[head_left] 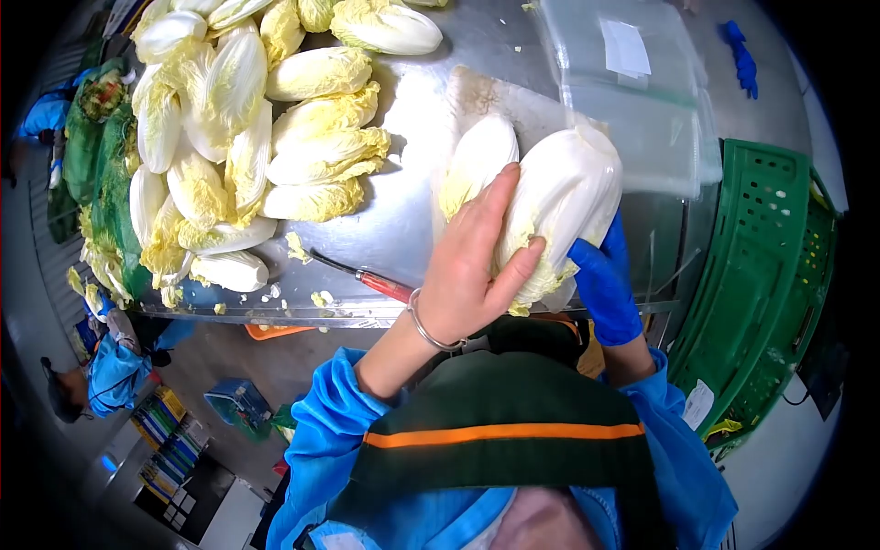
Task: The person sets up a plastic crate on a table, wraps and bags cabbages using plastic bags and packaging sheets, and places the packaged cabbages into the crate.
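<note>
A large napa cabbage (564, 192) is held between my two hands, its white base pointing away from me. My bare left hand (477, 243), with a metal bracelet at the wrist, presses its left side with thumb and fingers. On the right side my right hand (607, 289), in a blue glove, grips the lower part; some of its fingers are hidden behind the leaves. A smaller napa cabbage (486, 151) lies just left of the held one, on a stained whitish sheet (486, 92). Near my left wrist lies a red-handled knife (380, 282) with a dark, curved blade.
Many napa cabbages (234, 87) are heaped on the metal table (403, 110) at left. Clear plastic bags (632, 119) lie at right, near a green crate (747, 266). Leaf scraps (298, 247) dot the front edge. A person in blue (119, 371) is at far left.
</note>
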`<state>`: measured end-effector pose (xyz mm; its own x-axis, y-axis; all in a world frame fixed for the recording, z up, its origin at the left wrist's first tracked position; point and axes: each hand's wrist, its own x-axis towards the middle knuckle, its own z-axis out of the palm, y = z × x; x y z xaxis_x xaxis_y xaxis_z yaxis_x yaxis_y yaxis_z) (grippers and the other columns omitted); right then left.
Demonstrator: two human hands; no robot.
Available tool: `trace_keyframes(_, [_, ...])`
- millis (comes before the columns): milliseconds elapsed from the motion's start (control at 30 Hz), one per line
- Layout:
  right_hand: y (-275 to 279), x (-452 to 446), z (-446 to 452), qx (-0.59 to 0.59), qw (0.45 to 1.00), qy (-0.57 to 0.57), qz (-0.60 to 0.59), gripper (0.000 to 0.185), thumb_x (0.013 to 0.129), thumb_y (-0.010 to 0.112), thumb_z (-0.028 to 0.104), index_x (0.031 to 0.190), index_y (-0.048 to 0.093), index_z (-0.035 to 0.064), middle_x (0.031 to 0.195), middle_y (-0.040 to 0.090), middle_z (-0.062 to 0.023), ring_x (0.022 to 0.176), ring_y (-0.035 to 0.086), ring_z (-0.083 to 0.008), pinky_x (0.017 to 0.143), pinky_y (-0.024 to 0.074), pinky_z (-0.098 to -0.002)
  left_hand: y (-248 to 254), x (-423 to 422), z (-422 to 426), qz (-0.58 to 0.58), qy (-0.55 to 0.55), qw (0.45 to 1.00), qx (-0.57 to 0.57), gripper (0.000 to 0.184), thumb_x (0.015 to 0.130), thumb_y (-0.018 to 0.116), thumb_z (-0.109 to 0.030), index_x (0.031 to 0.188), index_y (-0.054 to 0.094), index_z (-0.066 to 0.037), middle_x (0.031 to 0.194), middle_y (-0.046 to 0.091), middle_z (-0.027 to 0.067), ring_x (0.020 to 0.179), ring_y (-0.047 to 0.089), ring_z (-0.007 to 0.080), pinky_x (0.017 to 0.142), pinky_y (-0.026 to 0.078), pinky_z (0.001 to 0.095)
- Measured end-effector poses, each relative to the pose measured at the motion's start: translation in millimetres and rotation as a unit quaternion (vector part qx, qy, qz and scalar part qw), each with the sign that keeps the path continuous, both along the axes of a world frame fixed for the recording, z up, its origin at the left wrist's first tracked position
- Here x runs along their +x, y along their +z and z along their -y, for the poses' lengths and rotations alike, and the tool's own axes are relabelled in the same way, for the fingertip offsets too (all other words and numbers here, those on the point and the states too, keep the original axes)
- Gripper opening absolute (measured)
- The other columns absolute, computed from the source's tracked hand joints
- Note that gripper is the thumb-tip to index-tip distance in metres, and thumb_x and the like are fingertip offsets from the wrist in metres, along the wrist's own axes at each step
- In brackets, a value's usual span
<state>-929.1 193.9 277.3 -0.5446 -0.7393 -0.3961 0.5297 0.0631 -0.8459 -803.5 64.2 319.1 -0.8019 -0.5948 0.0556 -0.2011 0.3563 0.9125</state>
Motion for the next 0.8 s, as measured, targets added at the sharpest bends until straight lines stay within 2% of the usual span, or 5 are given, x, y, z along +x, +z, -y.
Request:
trace_keyframes(200, [20, 5, -2, -0.021, 0.997, -0.015, 0.07, 0.07, 0.076, 0.065, 0.011, 0.136, 0.029, 0.002, 0.127, 0.046, -0.0128, 0.115, 0.047, -0.0233, 0.097, 0.0387, -0.0347, 18, 5, 13, -0.011, -0.053, 0.946, -0.318, 0.047, 0.066, 0.071, -0.018, 0.111, 0.059, -0.014, 0.131, 0.04, 0.0146, 0.12, 0.034, 0.0367, 0.1, 0.029, 0.0426])
trace_keyframes(233, [23, 6, -3, -0.027, 0.996, -0.012, 0.087, 0.069, 0.076, 0.064, 0.011, 0.135, 0.029, 0.0016, 0.127, 0.046, -0.0131, 0.115, 0.048, -0.0234, 0.097, 0.0393, -0.0347, 21, 4, 12, -0.009, -0.04, 0.952, -0.303, 0.037, 0.06, 0.073, -0.018, 0.096, 0.065, -0.02, 0.13, 0.041, 0.0134, 0.12, 0.034, 0.0364, 0.099, 0.029, 0.0429])
trace_keyframes(433, [33, 11, -10, -0.043, 0.996, -0.02, 0.082, 0.068, 0.076, 0.064, 0.011, 0.135, 0.031, 0.0008, 0.127, 0.046, -0.0145, 0.114, 0.048, -0.0243, 0.096, 0.0407, -0.0352, 49, 5, 18, 0.011, -0.105, 0.929, -0.356, 0.035, 0.054, 0.075, -0.021, 0.087, 0.062, -0.017, 0.131, 0.043, 0.0135, 0.122, 0.033, 0.0367, 0.098, 0.029, 0.0431])
trace_keyframes(733, [19, 6, -27, 0.047, 0.993, -0.063, 0.09, 0.058, 0.083, 0.055, 0.014, 0.134, 0.032, -0.0002, 0.126, 0.048, -0.018, 0.111, 0.052, -0.0282, 0.092, 0.0451, -0.0387, 46, 36, -20, -0.112, -0.255, 0.93, -0.24, 0.01, 0.067, 0.065, -0.012, 0.074, 0.059, -0.009, 0.119, 0.055, 0.0129, 0.108, 0.05, 0.0317, 0.095, 0.033, 0.048])
trace_keyframes(800, [-6, 2, -29, 0.064, 0.989, -0.095, 0.097, 0.057, 0.081, 0.06, 0.014, 0.131, 0.036, -0.0004, 0.12, 0.051, -0.0174, 0.105, 0.055, -0.0265, 0.089, 0.0468, -0.0378, 10, 42, -13, -0.101, -0.148, 0.96, -0.217, 0.012, 0.068, 0.064, -0.007, 0.079, 0.059, -0.008, 0.106, 0.06, 0.0092, 0.098, 0.054, 0.0284, 0.09, 0.037, 0.0456])
